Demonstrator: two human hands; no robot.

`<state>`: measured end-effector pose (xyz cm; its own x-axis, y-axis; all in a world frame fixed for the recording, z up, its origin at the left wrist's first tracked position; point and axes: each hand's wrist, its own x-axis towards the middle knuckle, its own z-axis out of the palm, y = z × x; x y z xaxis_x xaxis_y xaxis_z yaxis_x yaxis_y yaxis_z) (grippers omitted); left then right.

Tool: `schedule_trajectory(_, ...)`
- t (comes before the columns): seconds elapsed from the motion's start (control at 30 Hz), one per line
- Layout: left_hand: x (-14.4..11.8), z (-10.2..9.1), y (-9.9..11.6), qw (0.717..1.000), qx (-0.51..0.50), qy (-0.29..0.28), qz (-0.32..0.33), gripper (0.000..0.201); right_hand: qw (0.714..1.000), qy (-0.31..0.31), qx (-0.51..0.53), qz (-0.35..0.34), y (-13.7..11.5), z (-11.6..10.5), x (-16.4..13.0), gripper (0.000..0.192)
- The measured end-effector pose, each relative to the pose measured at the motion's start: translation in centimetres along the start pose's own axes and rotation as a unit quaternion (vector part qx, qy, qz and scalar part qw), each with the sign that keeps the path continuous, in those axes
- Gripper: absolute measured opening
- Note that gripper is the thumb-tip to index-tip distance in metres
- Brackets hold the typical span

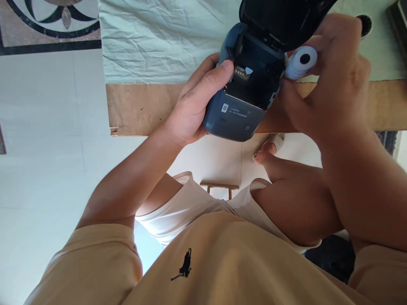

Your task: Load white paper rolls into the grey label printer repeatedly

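My left hand (199, 93) grips a dark blue-grey portable label printer (237, 120) by its left side, the thumb over the rim. The printer's black lid (276, 21) stands raised, and its inner bay shows with a small printed label inside. At the bay's right edge, my right hand (337, 76) has its fingers closed round a white paper roll (300, 62) with a dark core hole. The roll is outside the bay, against or very near the printer's right side; whether they touch I cannot tell. Some right-hand fingers are hidden behind the roll and lid.
Beneath the printer is a wooden table edge (140, 108) with a pale green cloth (159, 38) over the top. A small round black object (365, 25) lies beyond my right hand. A dark object (397, 25) sits at the far right. Below is a wooden stool (219, 185).
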<state>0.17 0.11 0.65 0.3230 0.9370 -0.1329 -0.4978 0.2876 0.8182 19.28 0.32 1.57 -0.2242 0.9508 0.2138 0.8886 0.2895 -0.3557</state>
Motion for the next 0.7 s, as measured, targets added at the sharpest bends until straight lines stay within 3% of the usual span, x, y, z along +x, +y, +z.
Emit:
schedule_trajectory(0.2,-0.05,0.11,0.11,1.000,-0.004,0.003,0.002,0.012,0.997,-0.015,-0.053,0.050,-0.33,-0.15,0.36,0.041)
schedule_trajectory(0.37,-0.04,0.05,0.05,1.000,0.000,0.007,-0.003,0.011,0.998,-0.022,-0.063,-0.011,-0.13,-0.13,0.47,0.032)
schedule_trajectory(0.53,0.01,-0.17,0.01,1.000,0.008,-0.005,-0.007,0.012,0.998,-0.002,-0.066,0.013,0.04,-0.29,0.38,0.036)
schedule_trajectory(0.7,-0.04,-0.12,0.09,1.000,0.002,-0.003,-0.006,0.012,0.998,-0.008,-0.055,-0.015,0.18,-0.39,0.42,0.039)
